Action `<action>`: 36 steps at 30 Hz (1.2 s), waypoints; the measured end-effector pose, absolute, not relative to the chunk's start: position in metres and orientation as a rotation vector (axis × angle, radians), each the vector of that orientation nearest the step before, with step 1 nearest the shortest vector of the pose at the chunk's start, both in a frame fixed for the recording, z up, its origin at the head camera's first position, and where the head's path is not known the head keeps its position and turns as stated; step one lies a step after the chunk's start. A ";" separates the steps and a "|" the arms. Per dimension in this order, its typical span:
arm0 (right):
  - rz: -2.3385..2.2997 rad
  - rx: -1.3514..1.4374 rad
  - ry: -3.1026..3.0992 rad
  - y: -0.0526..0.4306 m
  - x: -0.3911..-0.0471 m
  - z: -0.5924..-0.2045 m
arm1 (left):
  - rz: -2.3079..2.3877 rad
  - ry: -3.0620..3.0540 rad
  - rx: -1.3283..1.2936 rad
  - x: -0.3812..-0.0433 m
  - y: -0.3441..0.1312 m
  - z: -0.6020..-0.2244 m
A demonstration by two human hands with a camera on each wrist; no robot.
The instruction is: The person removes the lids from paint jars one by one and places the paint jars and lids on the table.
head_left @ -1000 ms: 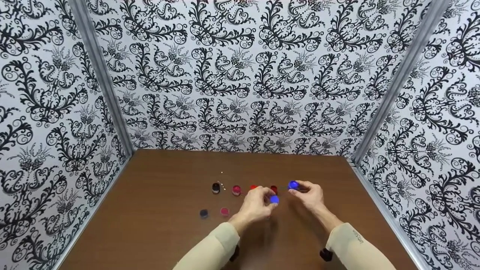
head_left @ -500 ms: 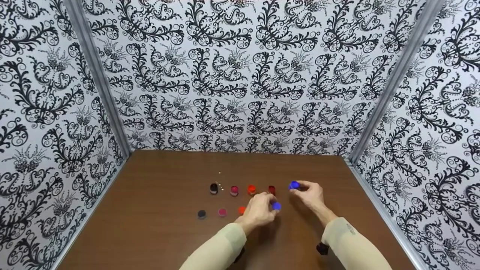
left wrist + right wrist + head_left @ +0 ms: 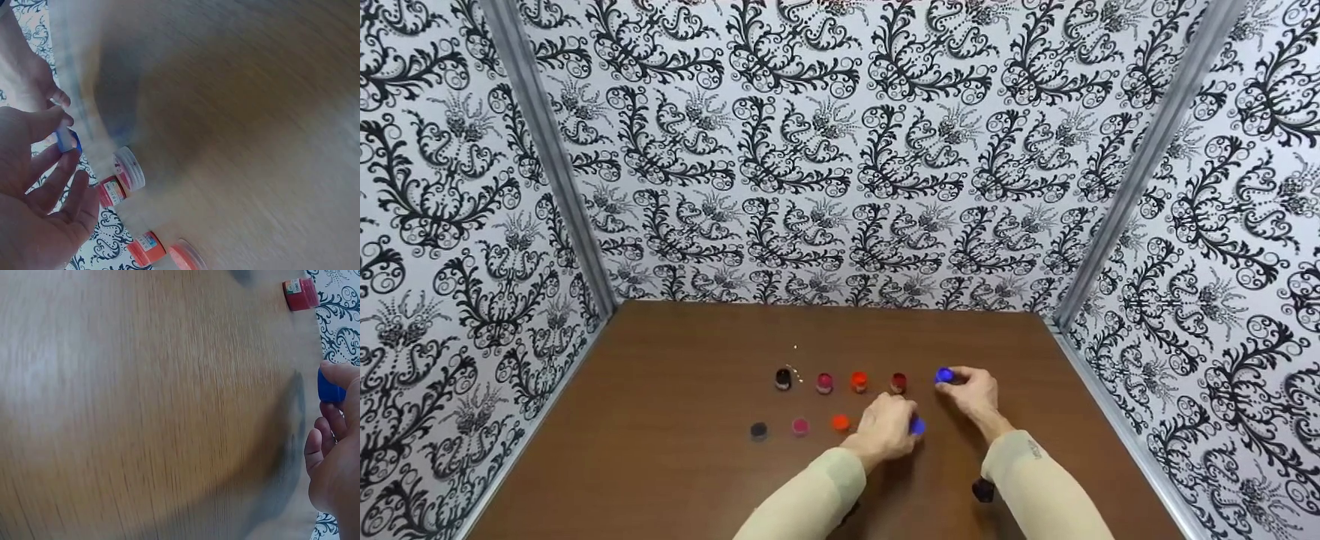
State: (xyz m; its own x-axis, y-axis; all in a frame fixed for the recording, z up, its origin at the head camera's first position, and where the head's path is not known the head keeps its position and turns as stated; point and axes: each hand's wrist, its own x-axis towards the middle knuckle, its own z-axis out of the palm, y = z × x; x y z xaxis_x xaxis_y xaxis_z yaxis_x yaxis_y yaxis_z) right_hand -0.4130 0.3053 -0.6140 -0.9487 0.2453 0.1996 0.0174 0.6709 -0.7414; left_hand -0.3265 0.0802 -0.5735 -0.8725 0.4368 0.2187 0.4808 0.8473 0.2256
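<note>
My left hand [image 3: 885,427] pinches a small blue lid [image 3: 916,426] between thumb and fingertips, low over the near part of the table. To its right, my right hand [image 3: 976,391] grips a small blue paint jar [image 3: 943,375]; in the right wrist view the jar [image 3: 331,387] sits between thumb and fingers. Left of that jar stand a dark red jar [image 3: 898,383], an orange jar [image 3: 859,382], a pink jar [image 3: 824,384] and a black jar [image 3: 783,379]. A red lid [image 3: 129,169] near the left hand shows only in the left wrist view.
Nearer the person lie an orange lid [image 3: 840,423], a pink lid [image 3: 800,427] and a dark lid [image 3: 759,431]. Tiny pale bits [image 3: 795,371] lie beside the black jar. Patterned walls [image 3: 825,187] enclose the brown table [image 3: 675,360] at back and sides.
My left hand has drawn the blue lid away from the jars, toward the person, uncovering the orange jar and orange lid. The right hand keeps the blue jar in nearly the same place.
</note>
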 end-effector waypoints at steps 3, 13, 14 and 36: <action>1.107 -0.214 -2.640 0.303 -0.414 -0.615 | -0.268 -2.855 -0.740 -0.327 0.083 -0.579; 1.025 -0.277 -2.731 0.301 -0.410 -0.612 | -0.150 -2.836 -0.745 -0.331 0.084 -0.590; 1.021 -0.284 -2.735 0.301 -0.410 -0.612 | -0.147 -2.836 -0.746 -0.331 0.084 -0.590; 0.965 -0.265 -2.792 0.296 -0.409 -0.607 | -0.269 -2.958 -0.699 -0.334 0.082 -0.591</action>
